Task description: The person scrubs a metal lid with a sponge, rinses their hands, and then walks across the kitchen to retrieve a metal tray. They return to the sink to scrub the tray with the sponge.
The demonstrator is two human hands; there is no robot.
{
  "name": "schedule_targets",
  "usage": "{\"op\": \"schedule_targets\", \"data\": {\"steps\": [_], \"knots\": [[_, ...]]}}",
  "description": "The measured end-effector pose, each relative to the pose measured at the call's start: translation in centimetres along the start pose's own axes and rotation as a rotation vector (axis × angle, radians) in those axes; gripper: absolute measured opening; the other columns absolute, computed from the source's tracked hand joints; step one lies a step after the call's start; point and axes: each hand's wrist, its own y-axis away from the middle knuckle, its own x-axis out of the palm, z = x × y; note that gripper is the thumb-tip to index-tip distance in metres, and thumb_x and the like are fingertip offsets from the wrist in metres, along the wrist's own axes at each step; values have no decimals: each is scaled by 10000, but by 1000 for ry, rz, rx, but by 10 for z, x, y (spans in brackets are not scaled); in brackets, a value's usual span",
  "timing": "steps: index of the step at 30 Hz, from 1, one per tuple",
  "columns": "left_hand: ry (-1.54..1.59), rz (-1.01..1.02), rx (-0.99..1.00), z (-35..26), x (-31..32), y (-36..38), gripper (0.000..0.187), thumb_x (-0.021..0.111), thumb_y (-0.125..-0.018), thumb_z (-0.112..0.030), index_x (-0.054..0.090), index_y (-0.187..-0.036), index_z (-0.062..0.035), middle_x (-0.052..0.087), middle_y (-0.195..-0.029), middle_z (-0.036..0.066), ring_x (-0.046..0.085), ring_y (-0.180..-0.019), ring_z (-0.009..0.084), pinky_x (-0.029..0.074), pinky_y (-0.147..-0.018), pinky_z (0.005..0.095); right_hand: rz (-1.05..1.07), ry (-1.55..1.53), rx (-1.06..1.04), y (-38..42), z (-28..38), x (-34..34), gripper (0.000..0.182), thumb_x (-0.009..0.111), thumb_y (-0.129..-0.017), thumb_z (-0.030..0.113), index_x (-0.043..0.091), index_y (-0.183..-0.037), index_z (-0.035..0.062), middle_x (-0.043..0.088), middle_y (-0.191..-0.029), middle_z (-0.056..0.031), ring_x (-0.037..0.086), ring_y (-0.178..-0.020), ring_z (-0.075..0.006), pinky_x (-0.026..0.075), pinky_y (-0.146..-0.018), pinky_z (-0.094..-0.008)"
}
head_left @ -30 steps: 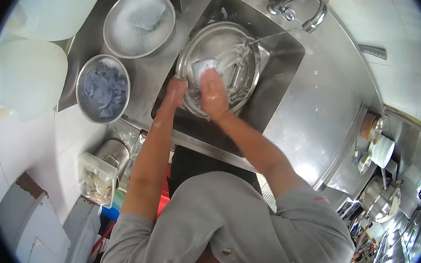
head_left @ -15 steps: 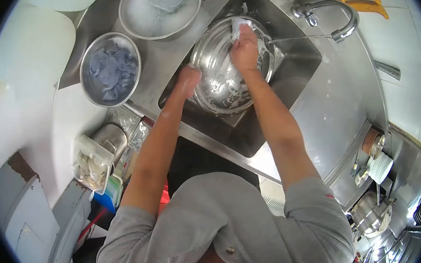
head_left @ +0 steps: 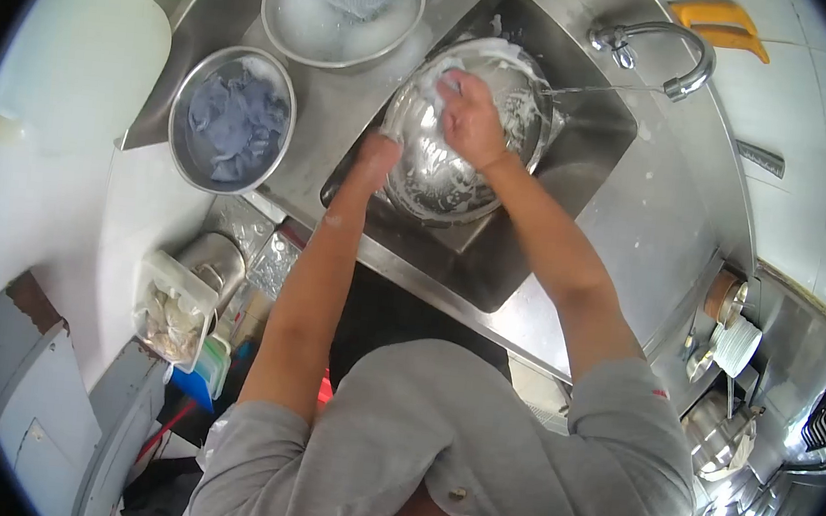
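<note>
A large shiny metal bowl [head_left: 445, 177], streaked with suds, sits in the steel sink [head_left: 579, 160]. At its left rim, my left hand [head_left: 379, 157] is closed on the edge, with the fingertips hidden. My right hand [head_left: 471, 124] presses a soapy whitish cloth [head_left: 444, 82] against the upper left part of the bowl. Most of the cloth is covered by the fingers. From the curved tap [head_left: 689, 84], a thin stream of water runs left toward the bowl's right edge.
Left of the sink stand a basin of foamy water [head_left: 300, 37] with a mesh pad and a smaller bowl [head_left: 177, 124] of wet grey-blue cloths. A yellow-orange handled tool [head_left: 724, 15] lies behind the tap. Stacked white dishes [head_left: 737, 345] are at the right.
My right hand has slid down and slightly left over the bowl with the cloth, now more hidden. My left hand stays at the rim. The whole view has shifted slightly.
</note>
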Motion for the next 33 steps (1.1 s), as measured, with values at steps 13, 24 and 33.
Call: {"op": "schedule_targets", "data": {"steps": [13,24,33], "knots": [[40,219,552,184,-18,-147,292,536,-757,33,644,-1024,-16,652,-939,99,647,-807,243,536,-719,393,118,80,-235,7,21,24,122,634,-685,90,670,-767,6,678,-894,-177,649,-932,-335,512,-924,-410],[-75,40,-3,35,0,-28,314,546,-794,-4,647,-1090,-12,671,-1015,99,642,-889,224,506,-709,397,73,182,-106,7,51,30,112,593,-669,52,646,-740,-16,651,-874,-239,618,-1008,-382,470,-965,-434],[-263,-7,106,30,-2,-33,294,551,-714,-30,659,-980,29,654,-827,148,645,-749,283,492,-662,420,-73,442,141,-13,-41,42,92,628,-702,77,656,-741,-2,652,-864,-202,629,-930,-361,509,-890,-413]]}}
